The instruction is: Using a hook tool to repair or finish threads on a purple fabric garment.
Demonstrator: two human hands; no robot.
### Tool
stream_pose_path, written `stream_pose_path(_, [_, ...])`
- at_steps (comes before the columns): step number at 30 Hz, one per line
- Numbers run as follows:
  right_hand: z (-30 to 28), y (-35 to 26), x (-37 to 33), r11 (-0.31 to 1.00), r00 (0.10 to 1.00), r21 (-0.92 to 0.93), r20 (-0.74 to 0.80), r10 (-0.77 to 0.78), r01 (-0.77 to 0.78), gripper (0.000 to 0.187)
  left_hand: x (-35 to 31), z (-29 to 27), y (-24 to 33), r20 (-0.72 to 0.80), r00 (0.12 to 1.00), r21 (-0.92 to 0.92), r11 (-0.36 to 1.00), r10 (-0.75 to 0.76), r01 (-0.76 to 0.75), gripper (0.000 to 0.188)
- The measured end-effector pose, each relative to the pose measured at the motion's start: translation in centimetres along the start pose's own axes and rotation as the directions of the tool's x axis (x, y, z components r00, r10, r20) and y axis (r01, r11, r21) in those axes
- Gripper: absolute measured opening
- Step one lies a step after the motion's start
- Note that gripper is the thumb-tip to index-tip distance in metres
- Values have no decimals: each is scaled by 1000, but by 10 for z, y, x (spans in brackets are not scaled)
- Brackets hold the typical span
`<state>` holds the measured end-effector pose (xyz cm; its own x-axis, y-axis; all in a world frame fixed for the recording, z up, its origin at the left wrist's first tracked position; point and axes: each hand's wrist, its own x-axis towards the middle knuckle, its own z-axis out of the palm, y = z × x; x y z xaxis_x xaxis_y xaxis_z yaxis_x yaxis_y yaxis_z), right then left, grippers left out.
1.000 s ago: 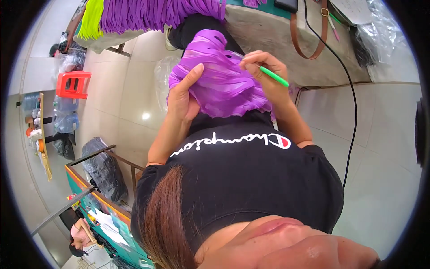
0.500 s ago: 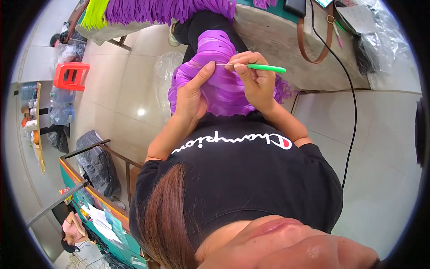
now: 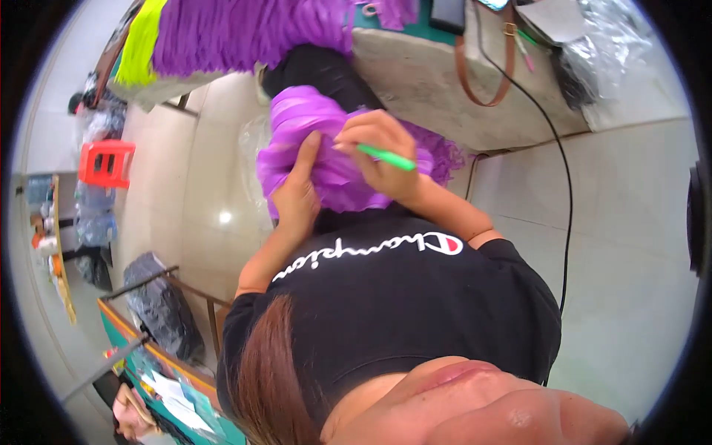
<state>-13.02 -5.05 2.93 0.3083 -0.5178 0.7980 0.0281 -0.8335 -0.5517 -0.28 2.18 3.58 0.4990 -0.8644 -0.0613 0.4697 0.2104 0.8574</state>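
Observation:
Glossy purple fabric (image 3: 295,110), gathered in layered bands, lies bunched over my lap. My left hand (image 3: 298,194) grips it from the left, thumb pressed on top and the other fingers hidden beneath. In my right hand (image 3: 384,144) is a slim needle-like tool with a bright green handle (image 3: 389,157). The fingers pinch its front end just above the fabric, and its tip is hidden and blurred. Loose purple fringe (image 3: 441,152) hangs out past my right wrist.
Ahead, a covered table (image 3: 415,63) bears purple fringe (image 3: 222,33), yellow-green fringe (image 3: 141,44) and a brown strap (image 3: 463,81). A black cable (image 3: 560,148) runs down on the right. A red stool (image 3: 106,163) stands left. Behind left, a person (image 3: 130,411) is near a green-topped table (image 3: 137,363).
My right hand has moved away from the left thumb, tilting the tool's handle downward. The fabric has shifted and bunched up more. The whole view has turned slightly.

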Motion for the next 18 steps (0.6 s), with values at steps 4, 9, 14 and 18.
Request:
stream_pose_path(4, [1, 6, 2, 993, 991, -118, -133, -20, 4, 11, -3, 6, -1, 7, 1000, -22, 1000, -14, 14, 18])
stream_pose_path(9, [-9, 14, 2, 931, 951, 228, -58, 305, -285, 7, 4, 7, 0, -4, 999, -30, 998, -49, 49, 22])
stream_pose_path(14, [-13, -1, -2, 779, 864, 422, 21, 504, -465, 11, 4, 7, 2, -36, 987, -102, 983, -155, 150, 25])
stream_pose_path(18, [-2, 4, -8, 830, 900, 371, 42, 433, -417, 12, 4, 2, 2, 37, 975, -96, 970, -219, 221, 28])
